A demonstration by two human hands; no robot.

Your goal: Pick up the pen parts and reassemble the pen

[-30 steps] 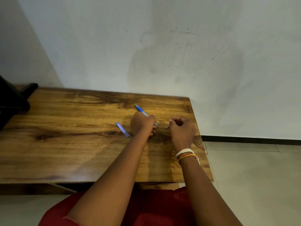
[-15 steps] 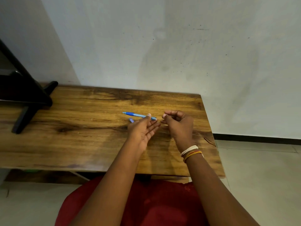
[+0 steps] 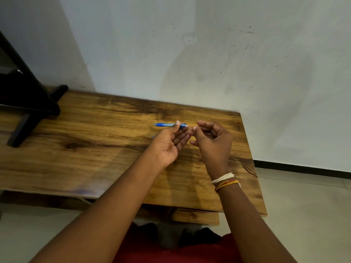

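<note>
My left hand (image 3: 169, 144) lies palm up above the wooden table (image 3: 91, 152). Its thumb pins a blue pen (image 3: 166, 124) against the fingers, and the pen points left. My right hand (image 3: 213, 144) sits just to the right with its fingers curled. Its thumb and forefinger pinch something tiny right at the pen's pale right end, too small to make out. A sliver of blue (image 3: 153, 136) shows on the table behind my left hand; the hand hides most of it.
A black stand (image 3: 28, 105) sits on the table's far left end. A plain wall rises directly behind the table. The table's right edge drops to a tiled floor (image 3: 307, 209). Thread bands (image 3: 224, 180) circle my right wrist.
My left hand has turned palm up and lifted the pen, which now lies level and points left. My right hand has stayed at the pen's end. The view has shifted left, showing more of the stand.
</note>
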